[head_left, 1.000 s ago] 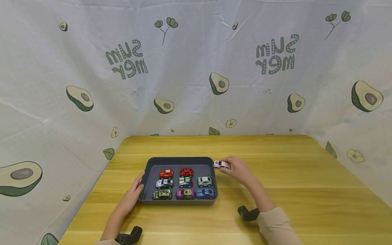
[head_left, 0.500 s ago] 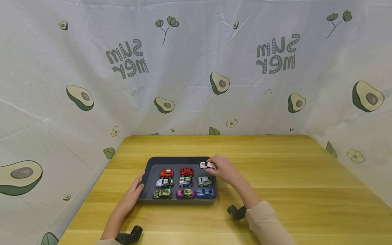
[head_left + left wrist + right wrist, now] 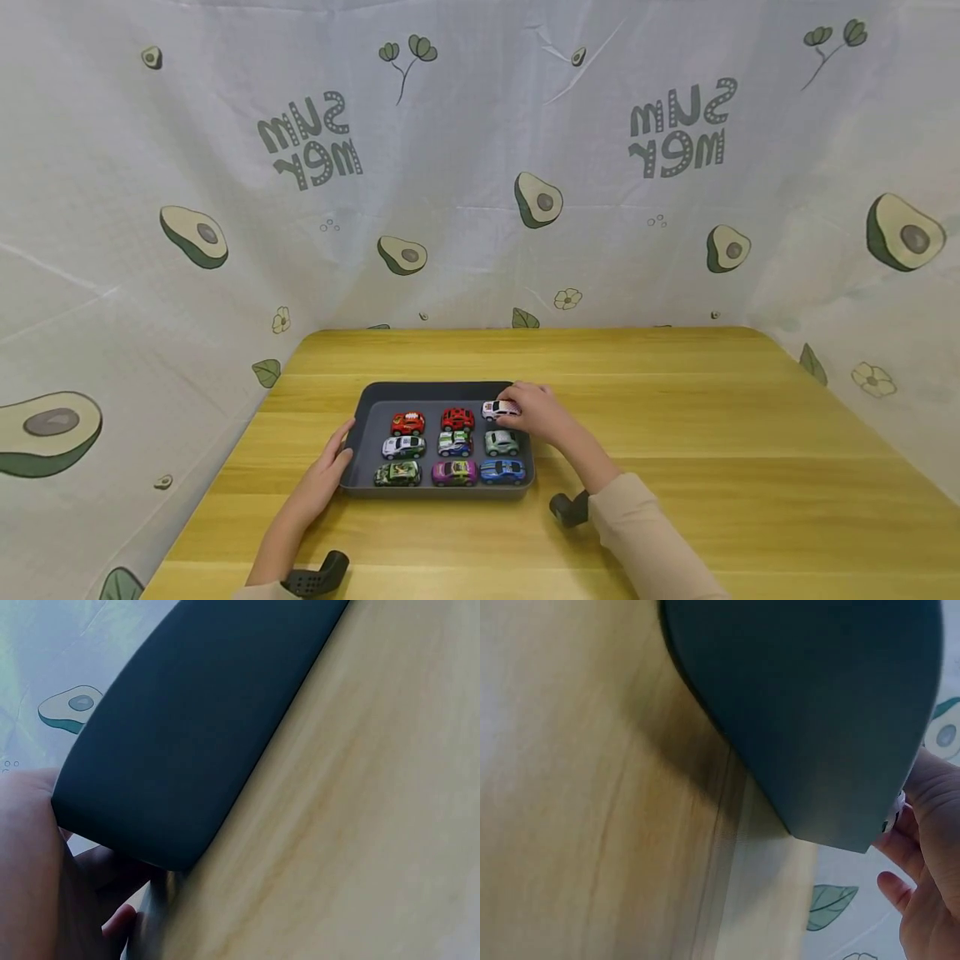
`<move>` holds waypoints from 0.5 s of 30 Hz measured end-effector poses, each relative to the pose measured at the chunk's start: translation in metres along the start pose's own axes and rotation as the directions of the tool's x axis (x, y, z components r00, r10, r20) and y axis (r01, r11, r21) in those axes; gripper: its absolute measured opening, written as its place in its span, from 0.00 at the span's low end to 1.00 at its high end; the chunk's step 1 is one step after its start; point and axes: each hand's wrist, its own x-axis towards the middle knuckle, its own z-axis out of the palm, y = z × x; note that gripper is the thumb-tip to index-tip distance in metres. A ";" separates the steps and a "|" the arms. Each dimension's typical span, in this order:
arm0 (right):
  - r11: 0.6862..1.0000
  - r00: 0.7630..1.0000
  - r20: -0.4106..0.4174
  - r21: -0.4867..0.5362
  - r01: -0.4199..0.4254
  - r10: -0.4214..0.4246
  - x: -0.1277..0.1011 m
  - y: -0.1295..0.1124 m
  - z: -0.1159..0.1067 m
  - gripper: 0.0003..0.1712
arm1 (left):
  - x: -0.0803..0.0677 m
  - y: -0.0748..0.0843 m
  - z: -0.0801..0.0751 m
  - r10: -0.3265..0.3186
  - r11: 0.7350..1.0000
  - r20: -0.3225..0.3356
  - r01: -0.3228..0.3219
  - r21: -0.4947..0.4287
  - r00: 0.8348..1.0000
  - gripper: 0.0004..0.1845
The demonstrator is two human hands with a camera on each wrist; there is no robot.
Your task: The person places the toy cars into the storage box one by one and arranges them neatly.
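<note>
A grey tray (image 3: 437,492) holds toy cars in rows in the head view. My right hand (image 3: 537,410) pinches a white toy car (image 3: 495,409) with a patterned rear at the tray's back right corner. In the right wrist view only a sliver of this car (image 3: 895,812) shows past the tray wall (image 3: 802,720), beside the fingers. Whether it touches the tray floor I cannot tell. My left hand (image 3: 321,475) rests against the tray's left side, fingers extended along it. The left wrist view shows that hand (image 3: 30,862) at the tray's end wall (image 3: 187,735).
Red cars (image 3: 408,423), (image 3: 457,418), a white-green car (image 3: 403,447), a white-blue-green car (image 3: 455,443) and a pale green car (image 3: 502,442) stand in the tray. A camouflage car (image 3: 397,474), a purple car (image 3: 454,473) and a blue car (image 3: 502,472) line its front. The wooden table (image 3: 712,433) meets a printed curtain behind.
My right hand has carried the white toy car leftward from outside the tray's right edge, over the rim, into the back right corner. My left hand has stayed in place.
</note>
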 end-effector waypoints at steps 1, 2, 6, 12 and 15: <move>1.000 1.000 0.005 -0.010 0.000 0.000 0.001 0.000 0.001 0.17 | 0.000 0.000 0.000 0.000 1.000 0.000 0.000 0.001 1.000 0.27; 1.000 1.000 0.011 -0.018 0.000 0.000 0.002 0.000 0.002 0.17 | 0.000 0.000 -0.001 -0.001 1.000 0.000 0.001 0.001 1.000 0.27; 0.998 0.999 0.031 -0.057 0.009 -0.007 0.004 0.000 0.005 0.17 | -0.002 0.001 -0.002 0.000 1.000 0.000 0.000 0.002 1.000 0.27; 0.996 0.998 0.061 -0.093 0.009 -0.003 0.007 -0.001 0.007 0.18 | -0.003 0.001 -0.002 0.009 1.000 -0.007 -0.009 0.027 1.000 0.27; 0.995 0.997 0.080 -0.096 -0.004 0.012 0.008 -0.001 0.008 0.18 | -0.003 0.002 -0.001 0.008 1.000 -0.007 -0.007 0.025 1.000 0.27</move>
